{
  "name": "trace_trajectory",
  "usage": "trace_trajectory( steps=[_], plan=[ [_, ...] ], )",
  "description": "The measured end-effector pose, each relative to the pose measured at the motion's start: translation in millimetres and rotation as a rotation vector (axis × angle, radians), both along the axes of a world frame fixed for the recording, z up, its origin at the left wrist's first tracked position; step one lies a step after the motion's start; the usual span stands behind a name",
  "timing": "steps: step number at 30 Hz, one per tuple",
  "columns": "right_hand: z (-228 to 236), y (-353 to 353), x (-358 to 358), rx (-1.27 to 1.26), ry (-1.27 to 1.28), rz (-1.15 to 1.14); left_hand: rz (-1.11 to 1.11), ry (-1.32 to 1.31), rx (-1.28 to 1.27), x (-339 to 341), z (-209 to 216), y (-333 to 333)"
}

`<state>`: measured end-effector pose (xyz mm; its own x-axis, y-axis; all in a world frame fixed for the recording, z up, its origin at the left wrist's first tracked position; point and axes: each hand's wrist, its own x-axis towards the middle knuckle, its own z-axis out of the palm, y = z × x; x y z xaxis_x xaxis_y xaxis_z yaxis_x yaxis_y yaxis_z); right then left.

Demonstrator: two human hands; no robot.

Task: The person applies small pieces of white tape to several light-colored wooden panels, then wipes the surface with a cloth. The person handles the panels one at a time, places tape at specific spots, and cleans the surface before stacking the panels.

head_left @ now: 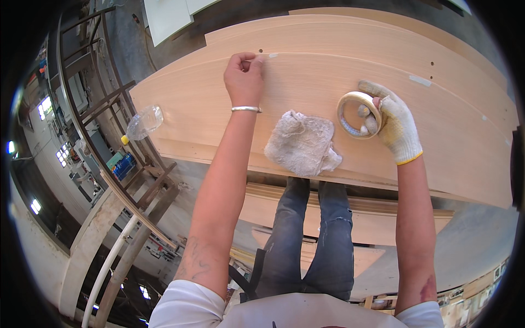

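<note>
Within the right hand (400,124), tape roll (351,130), hole upward.

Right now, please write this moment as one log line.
left hand: bare, near white strip; right hand: gloved, holding tape roll; cloth: on wood panel

Two grips: one bare left grip (244,79), one gloved right grip (399,123). One tape roll (341,117). One cloth (301,142). One clear bottle (145,123), one yellow cap (124,140). One bracelet (246,109). Dark holes (260,51) in wood: three seen. Pale strips (420,80): two plain, fainter marks too small to tally. Trouser legs (336,229): two. White panels (167,22) at top edge: at least two. Wooden boards (306,71): several, overlapping, total unclear.
</note>
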<state>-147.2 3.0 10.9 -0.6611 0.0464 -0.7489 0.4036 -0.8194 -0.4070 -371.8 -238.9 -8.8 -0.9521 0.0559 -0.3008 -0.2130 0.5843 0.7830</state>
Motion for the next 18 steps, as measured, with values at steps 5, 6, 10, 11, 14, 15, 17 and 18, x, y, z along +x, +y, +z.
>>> trace_trajectory(
  steps=[5,6,10,11,14,15,17,18],
  plan=[
    [-1.4,-0.2,-0.9,0.024,-0.037,0.023,-0.198,0.099,-0.202,4.5,0.4,-1.6],
    [-1.4,-0.2,-1.3,0.028,-0.055,0.034,-0.228,0.09,-0.22,2.0,1.5,-1.6],
    [-0.6,-1.2,-2.0,0.037,-0.061,0.023,-0.302,0.02,-0.223,-13.4,4.4,-3.2],
    [-0.5,-1.2,-2.2,0.034,-0.057,0.012,-0.299,-0.005,-0.21,-15.2,4.5,-3.8],
    [-2.0,-1.7,-1.8,0.02,-0.028,-0.003,-0.501,0.202,-0.188,-14.8,3.2,-4.2],
    [-2.8,-1.9,-1.6,0.022,-0.03,-0.013,-0.552,0.247,-0.188,-14.6,3.2,-4.0],
    [-4.2,-2.1,-0.9,0.013,-0.002,-0.011,-0.643,0.257,-0.248,-14.8,4.0,-2.8],
    [-4.9,-2.1,-0.8,0.02,-0.008,-0.015,-0.691,0.295,-0.262,-16.3,5.1,-2.2]
  ],
)
